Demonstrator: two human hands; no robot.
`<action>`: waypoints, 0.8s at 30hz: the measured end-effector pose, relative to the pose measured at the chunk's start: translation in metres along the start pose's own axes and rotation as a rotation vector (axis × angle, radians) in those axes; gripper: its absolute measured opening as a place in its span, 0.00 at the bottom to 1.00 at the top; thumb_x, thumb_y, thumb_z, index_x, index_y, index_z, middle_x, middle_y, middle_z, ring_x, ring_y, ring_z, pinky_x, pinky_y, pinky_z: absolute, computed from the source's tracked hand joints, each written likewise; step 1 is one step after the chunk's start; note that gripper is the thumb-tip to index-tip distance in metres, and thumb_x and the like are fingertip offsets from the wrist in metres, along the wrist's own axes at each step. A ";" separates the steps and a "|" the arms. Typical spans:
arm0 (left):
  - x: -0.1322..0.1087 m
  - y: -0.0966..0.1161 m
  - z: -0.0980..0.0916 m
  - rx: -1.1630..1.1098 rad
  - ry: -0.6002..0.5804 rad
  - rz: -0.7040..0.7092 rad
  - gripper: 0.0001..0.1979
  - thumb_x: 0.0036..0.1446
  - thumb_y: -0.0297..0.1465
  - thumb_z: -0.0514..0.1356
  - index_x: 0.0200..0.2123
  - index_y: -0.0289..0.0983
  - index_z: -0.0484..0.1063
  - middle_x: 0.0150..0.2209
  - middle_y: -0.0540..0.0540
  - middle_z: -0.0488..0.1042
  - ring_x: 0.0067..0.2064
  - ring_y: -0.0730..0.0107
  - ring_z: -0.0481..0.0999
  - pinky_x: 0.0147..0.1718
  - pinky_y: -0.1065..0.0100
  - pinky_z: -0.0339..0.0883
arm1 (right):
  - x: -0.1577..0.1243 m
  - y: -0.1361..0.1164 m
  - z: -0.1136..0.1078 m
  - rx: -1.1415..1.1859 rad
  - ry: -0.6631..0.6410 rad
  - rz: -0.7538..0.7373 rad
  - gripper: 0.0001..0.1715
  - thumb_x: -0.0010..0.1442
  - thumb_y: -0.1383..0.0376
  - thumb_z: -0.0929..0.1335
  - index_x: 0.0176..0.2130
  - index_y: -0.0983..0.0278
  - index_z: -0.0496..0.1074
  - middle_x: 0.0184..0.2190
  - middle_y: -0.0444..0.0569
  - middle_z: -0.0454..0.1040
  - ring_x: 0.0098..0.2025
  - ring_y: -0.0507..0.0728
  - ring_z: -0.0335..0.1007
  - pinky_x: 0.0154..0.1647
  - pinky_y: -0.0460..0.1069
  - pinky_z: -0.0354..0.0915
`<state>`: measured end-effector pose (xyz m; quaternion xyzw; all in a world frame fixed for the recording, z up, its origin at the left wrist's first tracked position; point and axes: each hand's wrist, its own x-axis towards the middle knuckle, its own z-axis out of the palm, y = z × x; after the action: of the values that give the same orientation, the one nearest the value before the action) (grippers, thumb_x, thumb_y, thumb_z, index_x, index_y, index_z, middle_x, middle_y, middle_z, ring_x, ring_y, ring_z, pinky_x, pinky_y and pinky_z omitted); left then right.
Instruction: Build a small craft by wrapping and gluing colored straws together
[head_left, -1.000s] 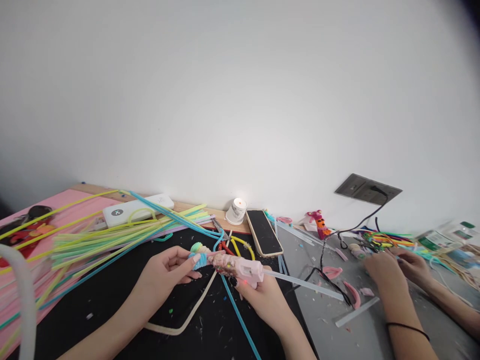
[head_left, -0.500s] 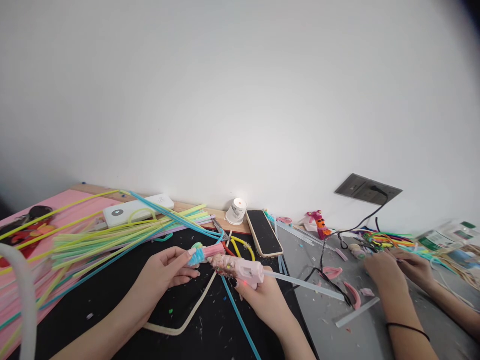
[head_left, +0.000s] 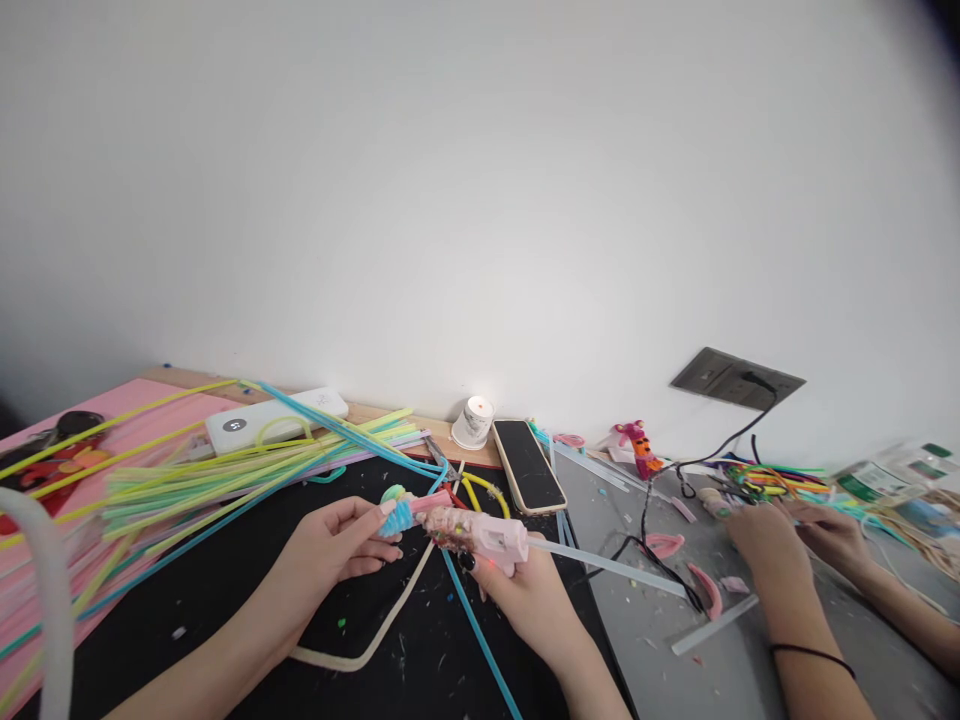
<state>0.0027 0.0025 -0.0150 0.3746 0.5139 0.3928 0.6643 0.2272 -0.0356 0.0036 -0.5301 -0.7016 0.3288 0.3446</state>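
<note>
My left hand (head_left: 330, 547) pinches a small coiled craft piece (head_left: 409, 507) of blue, pink and green fuzzy stems, held just above the black mat (head_left: 225, 600). My right hand (head_left: 525, 595) grips a pink glue gun (head_left: 480, 535) with a clear glue stick (head_left: 607, 566) sticking out of its back end. The gun's nozzle points left and touches the craft piece. Both hands hover over the mat near the middle of the view.
A heap of coloured stems (head_left: 210, 470) lies at left beside a white power bank (head_left: 274, 418). A phone (head_left: 527, 464), a lit candle (head_left: 473, 421), yellow-handled pliers (head_left: 480, 490) and a cream cord (head_left: 375, 630) are close by. Another person's hands (head_left: 780, 545) work at right on a grey mat.
The craft piece has turned in my left fingers, showing more pink toward the glue gun's nozzle. My hands have barely shifted. The other person's hands moved slightly.
</note>
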 end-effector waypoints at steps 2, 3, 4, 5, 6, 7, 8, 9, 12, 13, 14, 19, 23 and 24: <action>0.000 0.000 0.000 0.002 0.003 0.004 0.16 0.51 0.44 0.65 0.26 0.37 0.71 0.27 0.48 0.81 0.31 0.69 0.81 0.27 0.78 0.69 | 0.000 0.000 0.000 -0.003 0.000 0.013 0.07 0.54 0.69 0.64 0.24 0.65 0.66 0.19 0.40 0.60 0.22 0.49 0.54 0.23 0.43 0.52; 0.000 0.000 0.000 0.004 0.005 0.004 0.16 0.51 0.44 0.65 0.25 0.37 0.71 0.27 0.48 0.81 0.31 0.69 0.81 0.27 0.77 0.69 | 0.000 0.000 0.000 -0.003 -0.002 0.017 0.08 0.54 0.69 0.64 0.24 0.64 0.65 0.19 0.40 0.59 0.22 0.49 0.54 0.23 0.43 0.51; 0.000 0.001 0.000 0.006 0.005 0.004 0.16 0.51 0.44 0.64 0.25 0.37 0.71 0.27 0.48 0.81 0.31 0.68 0.81 0.27 0.77 0.69 | 0.000 0.000 0.000 -0.001 -0.007 0.020 0.08 0.54 0.69 0.64 0.24 0.65 0.66 0.19 0.40 0.59 0.22 0.49 0.53 0.23 0.43 0.51; 0.000 0.001 0.000 0.008 0.006 0.002 0.16 0.51 0.44 0.65 0.25 0.37 0.71 0.27 0.48 0.81 0.31 0.68 0.82 0.27 0.77 0.69 | 0.000 0.000 0.000 0.002 -0.012 0.021 0.07 0.54 0.68 0.64 0.25 0.65 0.66 0.20 0.40 0.60 0.22 0.49 0.54 0.23 0.43 0.52; 0.000 0.001 0.000 0.010 0.008 0.001 0.16 0.51 0.44 0.65 0.25 0.37 0.71 0.27 0.48 0.81 0.31 0.67 0.82 0.27 0.77 0.70 | 0.000 0.000 0.000 0.004 -0.017 0.020 0.06 0.55 0.68 0.64 0.26 0.65 0.67 0.20 0.40 0.60 0.22 0.49 0.54 0.23 0.43 0.52; 0.000 0.002 0.001 0.013 0.010 -0.002 0.16 0.50 0.44 0.65 0.25 0.37 0.71 0.27 0.48 0.81 0.31 0.67 0.82 0.26 0.77 0.70 | 0.000 0.000 0.000 0.005 -0.020 0.019 0.06 0.55 0.68 0.64 0.27 0.65 0.68 0.20 0.40 0.61 0.22 0.49 0.54 0.23 0.43 0.53; 0.000 0.002 0.001 0.016 0.012 -0.003 0.16 0.49 0.44 0.65 0.25 0.37 0.71 0.27 0.47 0.81 0.31 0.66 0.82 0.26 0.76 0.70 | 0.000 0.000 0.000 0.005 -0.019 0.015 0.05 0.55 0.68 0.64 0.28 0.65 0.69 0.20 0.40 0.61 0.23 0.49 0.55 0.23 0.43 0.53; 0.001 0.002 0.001 0.020 0.013 -0.003 0.16 0.49 0.44 0.65 0.25 0.37 0.71 0.27 0.47 0.81 0.31 0.65 0.82 0.26 0.76 0.70 | 0.000 0.000 0.000 0.003 -0.016 0.011 0.06 0.55 0.69 0.64 0.28 0.65 0.70 0.20 0.41 0.62 0.23 0.49 0.55 0.23 0.43 0.53; 0.001 0.001 0.001 0.023 0.016 -0.002 0.16 0.49 0.45 0.65 0.25 0.37 0.71 0.27 0.47 0.81 0.31 0.65 0.82 0.26 0.75 0.70 | 0.000 0.000 0.000 -0.002 -0.008 0.010 0.06 0.55 0.69 0.64 0.29 0.65 0.71 0.20 0.41 0.62 0.22 0.49 0.55 0.23 0.43 0.54; 0.001 0.001 0.001 0.022 0.017 -0.003 0.16 0.49 0.45 0.65 0.25 0.37 0.71 0.27 0.47 0.81 0.32 0.64 0.82 0.26 0.75 0.70 | 0.000 0.000 0.000 -0.004 -0.010 0.010 0.07 0.55 0.69 0.64 0.30 0.65 0.72 0.21 0.41 0.63 0.22 0.49 0.55 0.23 0.43 0.54; 0.001 0.001 0.001 0.021 0.017 -0.004 0.16 0.49 0.45 0.65 0.25 0.37 0.71 0.27 0.47 0.81 0.32 0.64 0.82 0.27 0.74 0.71 | 0.000 0.000 0.000 -0.006 -0.010 0.010 0.07 0.55 0.69 0.64 0.31 0.65 0.73 0.21 0.41 0.63 0.22 0.49 0.55 0.22 0.43 0.54; 0.000 0.002 0.002 0.007 0.023 -0.006 0.16 0.48 0.44 0.66 0.24 0.37 0.71 0.26 0.47 0.81 0.31 0.64 0.82 0.26 0.74 0.70 | -0.002 0.000 -0.001 -0.033 0.007 -0.002 0.07 0.55 0.69 0.65 0.29 0.65 0.73 0.21 0.41 0.65 0.22 0.50 0.55 0.24 0.44 0.56; -0.001 0.002 0.002 0.006 0.021 -0.001 0.16 0.48 0.44 0.66 0.25 0.37 0.72 0.26 0.47 0.81 0.32 0.64 0.82 0.26 0.75 0.70 | -0.001 -0.001 -0.001 -0.031 0.013 -0.007 0.07 0.55 0.68 0.65 0.28 0.65 0.72 0.20 0.42 0.65 0.22 0.50 0.56 0.24 0.44 0.56; -0.001 0.002 0.002 0.005 0.019 -0.001 0.16 0.48 0.44 0.66 0.24 0.37 0.72 0.26 0.47 0.81 0.32 0.65 0.82 0.26 0.75 0.70 | -0.001 -0.002 -0.001 -0.029 0.013 -0.008 0.07 0.55 0.69 0.64 0.28 0.65 0.72 0.20 0.42 0.65 0.22 0.50 0.56 0.24 0.44 0.57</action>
<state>0.0039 0.0024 -0.0127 0.3721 0.5215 0.3946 0.6587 0.2272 -0.0372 0.0053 -0.5345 -0.7060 0.3137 0.3426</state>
